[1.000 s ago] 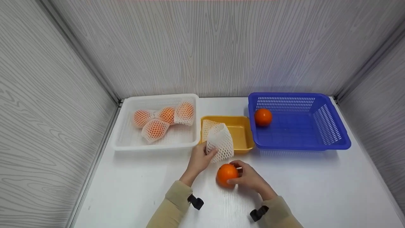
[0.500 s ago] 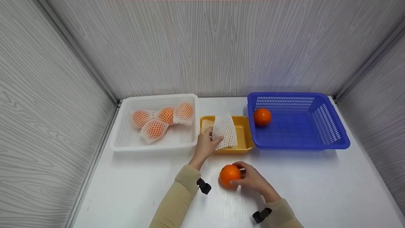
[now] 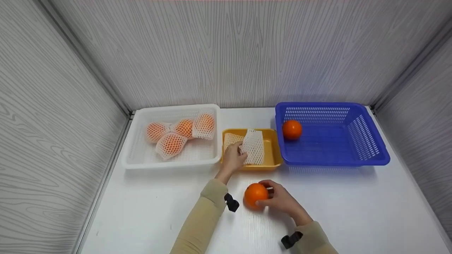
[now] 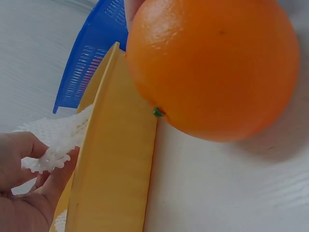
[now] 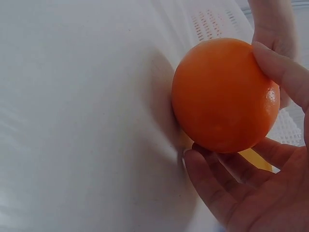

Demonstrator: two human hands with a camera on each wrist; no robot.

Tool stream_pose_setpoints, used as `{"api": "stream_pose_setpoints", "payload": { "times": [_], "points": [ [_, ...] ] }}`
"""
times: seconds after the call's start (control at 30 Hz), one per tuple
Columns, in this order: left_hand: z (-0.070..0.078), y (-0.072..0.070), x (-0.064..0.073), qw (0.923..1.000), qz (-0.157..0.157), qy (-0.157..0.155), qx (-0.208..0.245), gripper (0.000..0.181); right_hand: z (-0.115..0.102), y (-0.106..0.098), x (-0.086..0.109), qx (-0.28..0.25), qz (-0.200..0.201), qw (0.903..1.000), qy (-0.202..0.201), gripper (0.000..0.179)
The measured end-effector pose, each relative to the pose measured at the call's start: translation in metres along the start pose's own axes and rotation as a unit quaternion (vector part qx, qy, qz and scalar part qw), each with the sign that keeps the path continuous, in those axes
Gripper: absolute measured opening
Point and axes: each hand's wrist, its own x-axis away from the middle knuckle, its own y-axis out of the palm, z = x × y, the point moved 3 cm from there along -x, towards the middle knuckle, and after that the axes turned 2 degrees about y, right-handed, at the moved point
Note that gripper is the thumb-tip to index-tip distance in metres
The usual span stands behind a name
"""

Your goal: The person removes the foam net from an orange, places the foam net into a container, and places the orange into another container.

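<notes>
My left hand [image 3: 233, 158] is over the front left of the yellow tray [image 3: 272, 151]. It pinches the edge of a white foam fruit net [image 3: 254, 146] between thumb and fingers, as the left wrist view shows. A second foam net [image 3: 231, 138] lies in the tray, partly behind that hand. On the white table in front, my right hand [image 3: 279, 199] holds a bare orange [image 3: 256, 196] from its right side. Its thumb and fingers curve round the fruit in the right wrist view. A small green stem spot [image 4: 158, 112] shows on the orange.
A white basket [image 3: 169, 164] at the left holds several net-wrapped oranges [image 3: 172, 144]. The blue basket [image 3: 335, 163] at the right holds one bare orange [image 3: 292, 130]. Wood-grained panels [image 3: 226, 53] enclose the table [image 3: 141, 204] at the back and sides.
My left hand has moved forward with the foam net, from in front of the yellow tray to inside it, and lowered it there. The right hand and its orange have barely moved.
</notes>
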Motion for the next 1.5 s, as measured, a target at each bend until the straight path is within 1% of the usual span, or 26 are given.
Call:
{"api": "stream_pose_setpoints", "payload": {
  "times": [0.17,0.27,0.33,0.37,0.43,0.47,0.5,0.57,0.63,0.67,0.73,0.8,0.83,0.97,1.07,1.2,1.3,1.4,1.5],
  "points": [
    [-0.002,0.002,0.002,0.9984,0.008,-0.049,0.029,0.038,0.002,0.000,-0.001,-0.004,0.003,1.0000,-0.004,0.062],
    [-0.003,0.004,0.002,0.9965,0.012,-0.060,0.056,0.037,0.002,0.000,0.000,-0.002,0.003,1.0000,-0.006,0.061],
    [-0.003,0.005,0.001,0.9942,0.006,-0.062,0.087,0.038,0.007,0.000,-0.003,0.000,0.003,1.0000,-0.004,0.062],
    [-0.003,0.006,0.001,0.9919,0.001,-0.063,0.110,0.039,0.012,0.000,-0.005,0.001,0.004,1.0000,-0.003,0.062],
    [-0.003,0.008,0.000,0.9866,-0.013,-0.068,0.148,0.043,0.023,0.000,-0.010,0.002,0.007,1.0000,-0.002,0.063],
    [-0.004,0.010,-0.001,0.9850,-0.022,-0.069,0.157,0.046,0.029,0.001,-0.013,0.002,0.009,1.0000,-0.003,0.064],
    [-0.004,0.011,-0.001,0.9848,-0.033,-0.069,0.156,0.048,0.035,0.001,-0.016,0.002,0.011,0.9999,-0.004,0.064],
    [-0.003,0.014,-0.002,0.9885,-0.050,-0.057,0.130,0.051,0.042,0.001,-0.019,0.002,0.013,0.9999,-0.004,0.065],
    [0.001,0.016,-0.002,0.9952,-0.066,-0.035,0.063,0.052,0.044,0.001,-0.020,0.006,0.013,0.9999,-0.003,0.065],
    [0.003,0.017,-0.002,0.9967,-0.073,-0.021,0.028,0.052,0.044,0.001,-0.020,0.005,0.012,0.9999,-0.004,0.066],
    [0.010,0.017,-0.001,0.9963,-0.081,0.004,-0.029,0.048,0.043,0.000,-0.020,-0.001,0.012,0.9999,-0.005,0.067],
    [0.015,0.018,0.001,0.9937,-0.089,0.017,-0.066,0.044,0.042,0.000,-0.020,-0.004,0.011,0.9999,-0.009,0.067],
    [0.017,0.018,0.001,0.9925,-0.094,0.021,-0.075,0.042,0.042,0.000,-0.019,-0.005,0.011,0.9999,-0.011,0.067],
    [0.018,0.018,0.003,0.9915,-0.106,0.021,-0.072,0.039,0.042,0.000,-0.020,0.000,0.015,0.9998,-0.010,0.067],
    [0.016,0.016,0.005,0.9930,-0.107,0.020,-0.046,0.040,0.042,-0.001,-0.020,0.010,0.024,0.9996,-0.009,0.066],
    [0.014,0.011,0.007,0.9948,-0.099,0.018,-0.011,0.042,0.041,-0.005,-0.019,0.022,0.040,0.9989,0.003,0.065],
    [0.013,0.007,0.010,0.9956,-0.093,0.016,0.006,0.043,0.038,-0.011,-0.017,0.027,0.053,0.9982,0.010,0.064],
    [0.013,0.004,0.013,0.9961,-0.084,0.017,0.017,0.043,0.034,-0.020,-0.014,0.034,0.064,0.9974,0.004,0.064],
    [0.014,0.002,0.016,0.9966,-0.075,0.022,0.025,0.042,0.028,-0.029,-0.011,0.040,0.068,0.9968,-0.011,0.064]
  ]
}}
